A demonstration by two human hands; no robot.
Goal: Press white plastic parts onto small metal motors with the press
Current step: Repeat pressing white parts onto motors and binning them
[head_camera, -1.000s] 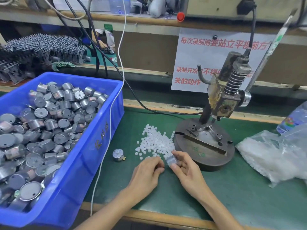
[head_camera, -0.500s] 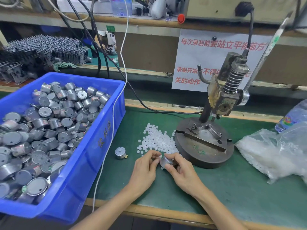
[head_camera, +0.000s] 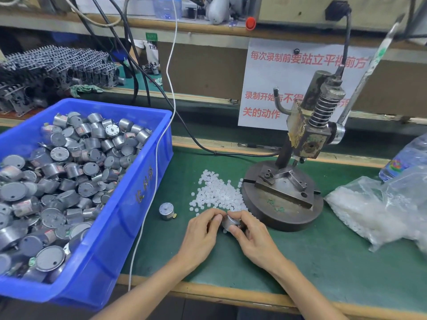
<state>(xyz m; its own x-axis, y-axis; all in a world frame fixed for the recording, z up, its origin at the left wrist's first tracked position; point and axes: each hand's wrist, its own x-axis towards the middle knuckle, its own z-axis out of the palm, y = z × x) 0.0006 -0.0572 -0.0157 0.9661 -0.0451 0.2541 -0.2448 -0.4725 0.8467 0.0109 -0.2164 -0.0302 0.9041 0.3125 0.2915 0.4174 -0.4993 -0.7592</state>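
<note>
A small round metal motor (head_camera: 228,222) is held just above the green mat, near the front of the pile of white plastic parts (head_camera: 217,192). My right hand (head_camera: 251,239) grips the motor from the right with thumb and fingers. My left hand (head_camera: 201,234) meets it from the left, fingertips pinched at the motor's top; whether a white part sits between them is hidden. The hand press (head_camera: 307,139) stands behind on its round steel base (head_camera: 284,213), its fixture bare. Another motor (head_camera: 166,210) lies alone on the mat.
A blue bin (head_camera: 129,218) full of metal motors fills the left. A white cable (head_camera: 147,204) hangs along its right wall. A clear bag of white parts (head_camera: 374,209) and a water bottle (head_camera: 406,158) lie at right. The press lever (head_camera: 369,72) rises up right.
Both hands drew closer together around the motor and shifted slightly toward the pile of white parts. The left fingertips now touch the motor's top.
</note>
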